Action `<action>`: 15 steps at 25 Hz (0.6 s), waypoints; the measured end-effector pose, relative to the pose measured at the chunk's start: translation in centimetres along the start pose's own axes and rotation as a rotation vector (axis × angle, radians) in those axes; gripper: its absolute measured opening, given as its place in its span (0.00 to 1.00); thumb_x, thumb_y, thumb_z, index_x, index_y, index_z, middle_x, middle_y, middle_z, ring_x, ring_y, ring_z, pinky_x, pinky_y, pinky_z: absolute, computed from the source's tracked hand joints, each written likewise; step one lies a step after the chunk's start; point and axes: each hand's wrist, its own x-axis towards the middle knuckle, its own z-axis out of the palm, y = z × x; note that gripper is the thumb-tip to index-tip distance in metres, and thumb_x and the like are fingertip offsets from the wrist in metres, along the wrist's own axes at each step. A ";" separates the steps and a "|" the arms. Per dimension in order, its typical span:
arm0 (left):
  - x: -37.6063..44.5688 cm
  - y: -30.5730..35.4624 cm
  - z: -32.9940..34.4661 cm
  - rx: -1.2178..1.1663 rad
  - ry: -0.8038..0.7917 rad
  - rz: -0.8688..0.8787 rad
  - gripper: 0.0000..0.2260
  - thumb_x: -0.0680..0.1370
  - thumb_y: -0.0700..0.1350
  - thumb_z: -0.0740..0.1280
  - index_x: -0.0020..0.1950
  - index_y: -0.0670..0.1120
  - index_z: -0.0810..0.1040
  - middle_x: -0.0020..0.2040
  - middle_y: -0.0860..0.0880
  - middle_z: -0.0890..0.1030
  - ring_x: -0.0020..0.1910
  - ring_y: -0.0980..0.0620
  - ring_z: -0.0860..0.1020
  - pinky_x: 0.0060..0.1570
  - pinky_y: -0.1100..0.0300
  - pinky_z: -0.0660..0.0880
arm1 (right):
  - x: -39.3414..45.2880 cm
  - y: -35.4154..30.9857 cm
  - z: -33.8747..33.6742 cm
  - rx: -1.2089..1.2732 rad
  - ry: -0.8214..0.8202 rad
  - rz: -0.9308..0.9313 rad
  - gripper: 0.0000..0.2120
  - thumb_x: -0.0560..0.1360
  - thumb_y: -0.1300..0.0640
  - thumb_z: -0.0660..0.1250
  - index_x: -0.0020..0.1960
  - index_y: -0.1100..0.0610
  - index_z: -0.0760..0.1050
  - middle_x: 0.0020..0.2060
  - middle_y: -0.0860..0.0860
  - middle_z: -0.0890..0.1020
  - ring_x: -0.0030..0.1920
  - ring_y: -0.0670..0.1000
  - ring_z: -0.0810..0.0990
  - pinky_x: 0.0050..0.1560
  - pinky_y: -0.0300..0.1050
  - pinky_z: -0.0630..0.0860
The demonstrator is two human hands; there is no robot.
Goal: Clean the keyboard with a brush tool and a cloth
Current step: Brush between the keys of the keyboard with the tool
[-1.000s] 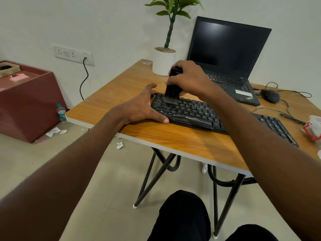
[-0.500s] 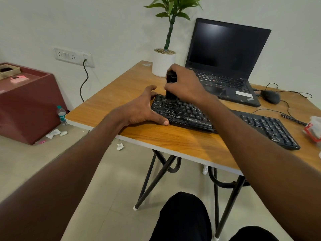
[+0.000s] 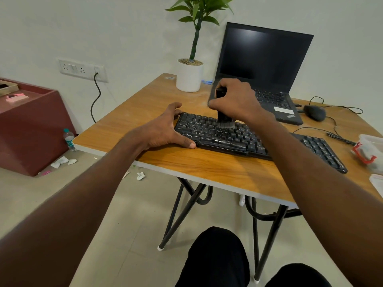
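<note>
A black keyboard (image 3: pixel 238 139) lies across the wooden table (image 3: pixel 207 164). My right hand (image 3: pixel 236 100) grips a black brush tool (image 3: pixel 223 119) upright, its grey bristles down on the upper key rows left of the keyboard's middle. My left hand (image 3: pixel 163 129) rests against the keyboard's left end, thumb along the front edge and fingers by the back corner. No cloth shows in view.
An open black laptop (image 3: pixel 263 65) stands behind the keyboard, a white potted plant (image 3: pixel 189 76) to its left. A wired mouse (image 3: pixel 314 112) and cables lie at the right, a clear red-clipped box (image 3: pixel 371 150) at the table's right edge. A red cabinet (image 3: pixel 31 129) stands on the left.
My right hand has carried the brush rightward along the upper keys, from the left end toward the middle. My left hand stays on the keyboard's left end.
</note>
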 end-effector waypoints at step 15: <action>-0.1 0.2 0.1 0.027 0.007 -0.010 0.67 0.54 0.64 0.86 0.85 0.58 0.50 0.84 0.49 0.60 0.80 0.47 0.62 0.77 0.51 0.63 | -2.3 1.4 -1.1 0.164 0.054 0.041 0.16 0.73 0.53 0.75 0.59 0.53 0.75 0.49 0.49 0.79 0.51 0.51 0.80 0.49 0.48 0.81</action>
